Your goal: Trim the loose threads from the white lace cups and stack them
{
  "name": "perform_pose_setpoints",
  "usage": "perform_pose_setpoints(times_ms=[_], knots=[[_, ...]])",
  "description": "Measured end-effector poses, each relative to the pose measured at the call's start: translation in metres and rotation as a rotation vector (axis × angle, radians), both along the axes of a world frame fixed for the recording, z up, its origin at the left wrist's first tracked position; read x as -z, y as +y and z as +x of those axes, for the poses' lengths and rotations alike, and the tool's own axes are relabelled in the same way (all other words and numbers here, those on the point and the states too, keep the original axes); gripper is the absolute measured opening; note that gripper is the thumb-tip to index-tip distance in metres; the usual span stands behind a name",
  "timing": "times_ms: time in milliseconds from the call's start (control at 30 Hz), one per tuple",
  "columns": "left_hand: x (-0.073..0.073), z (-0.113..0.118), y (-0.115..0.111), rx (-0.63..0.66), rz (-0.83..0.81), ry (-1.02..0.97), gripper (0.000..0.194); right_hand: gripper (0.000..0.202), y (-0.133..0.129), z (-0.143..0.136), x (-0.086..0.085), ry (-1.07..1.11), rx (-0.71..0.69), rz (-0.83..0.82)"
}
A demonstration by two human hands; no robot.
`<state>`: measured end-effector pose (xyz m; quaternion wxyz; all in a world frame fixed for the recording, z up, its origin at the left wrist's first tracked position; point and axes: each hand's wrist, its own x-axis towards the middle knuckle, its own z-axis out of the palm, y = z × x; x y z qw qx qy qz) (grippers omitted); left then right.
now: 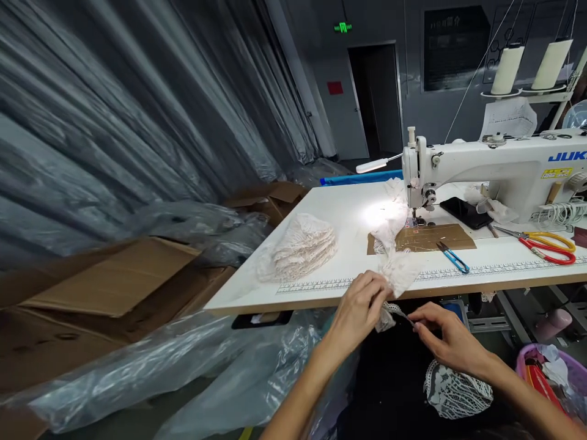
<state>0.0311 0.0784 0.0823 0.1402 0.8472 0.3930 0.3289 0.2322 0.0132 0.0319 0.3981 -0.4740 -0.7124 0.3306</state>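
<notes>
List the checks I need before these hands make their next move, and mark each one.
1. Left hand gripping the pale fabric: ok, fingers closed on it at the table's front edge.
2. Right hand holding the narrow lace trim: ok, pinched between thumb and finger.
3. Fabric wholly on the table: not ok, part hangs over the front edge.
4. Blue snips clear of both hands: ok, they lie apart from them.
5. Presser foot of the sewing machine raised: cannot tell, too small to read.

sewing machine (481, 160) cut off at right; left fingers (367, 288) partly hide pale fabric (400, 272)
</notes>
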Motion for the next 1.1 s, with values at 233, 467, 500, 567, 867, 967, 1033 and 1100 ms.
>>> perform_pose_setpoints(times_ms=[233, 467, 500, 567, 867, 967, 1033, 1100], knots=[[-0.004, -0.041, -0.072, 0.094, -0.283, -0.089, 0.026, 0.023, 0.031, 0.006, -0.042, 0.047, 0.077, 0.285], [0.021, -0.034, -0.087, 0.084, -0.43, -0.29, 0.024, 0.049, 0.097, -0.028, -0.052, -0.405, 0.279, 0.185], [0.025, -0.031, -0.081, 0.054, -0.448, -0.355, 0.023, 0.04, 0.105, -0.034, -0.055, -0.446, 0.253, 0.129], [0.032, -0.026, -0.069, 0.013, -0.506, -0.497, 0.023, 0.025, 0.12, -0.044, -0.061, -0.469, 0.189, 0.068], [0.047, -0.019, -0.053, -0.069, -0.651, -0.706, 0.037, 0.029, 0.114, -0.074, -0.078, -0.185, -0.142, -0.092], [0.05, -0.022, -0.057, -0.075, -0.666, -0.727, 0.037, 0.031, 0.091, -0.073, -0.077, -0.091, -0.236, -0.198], [0.054, -0.025, -0.061, -0.09, -0.694, -0.716, 0.038, 0.034, 0.075, -0.069, -0.075, -0.051, -0.305, -0.299], [0.06, -0.027, -0.069, -0.106, -0.736, -0.666, 0.04, 0.034, 0.061, -0.063, -0.074, -0.002, -0.425, -0.424]])
